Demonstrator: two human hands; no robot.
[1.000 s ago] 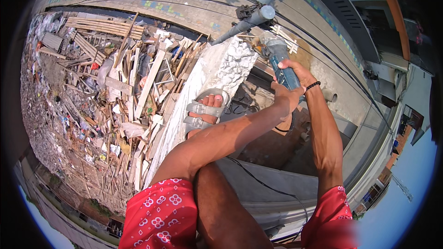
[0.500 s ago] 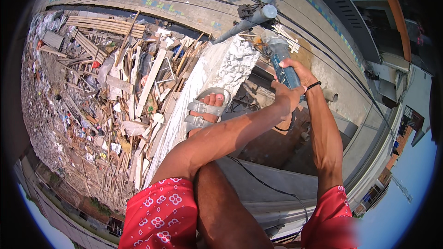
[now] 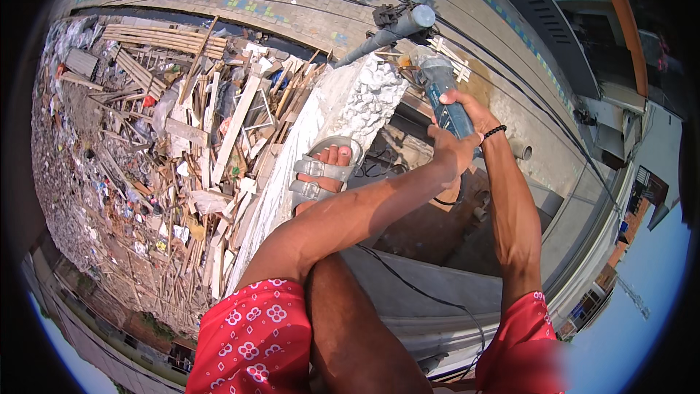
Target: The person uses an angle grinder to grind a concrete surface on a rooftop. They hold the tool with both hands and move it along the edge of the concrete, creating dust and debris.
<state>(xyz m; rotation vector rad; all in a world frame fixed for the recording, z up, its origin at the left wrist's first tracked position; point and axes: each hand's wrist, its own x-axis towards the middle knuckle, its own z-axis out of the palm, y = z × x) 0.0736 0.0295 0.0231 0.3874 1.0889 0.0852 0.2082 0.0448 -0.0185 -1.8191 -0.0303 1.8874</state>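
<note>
Both hands grip a blue angle grinder [image 3: 450, 107] with a grey head, held beyond my sandalled foot at the broken end of a white wall [image 3: 343, 106]. My left hand [image 3: 455, 150] is closed round the rear of its body, the arm reaching across my bare leg. My right hand [image 3: 474, 113] wraps the body a little farther forward, its thumb along the top; a dark beaded bracelet circles that wrist. The grinder's head points away from me, close to the rough, broken masonry [image 3: 383, 84]. I cannot make out its disc or whether it touches anything.
My sandalled foot [image 3: 324, 168] stands on the narrow wall top. A grey metal pole [image 3: 390, 35] and overhead wires [image 3: 529, 84] cross just beyond. Timber and rubbish [image 3: 233, 124] cover the ground far below left. Right of the wall is a deep opening [image 3: 430, 237]; a black cable [image 3: 415, 286] trails nearby.
The view has shifted very slightly. Both hands keep the same hold on the angle grinder, which stays in nearly the same place.
</note>
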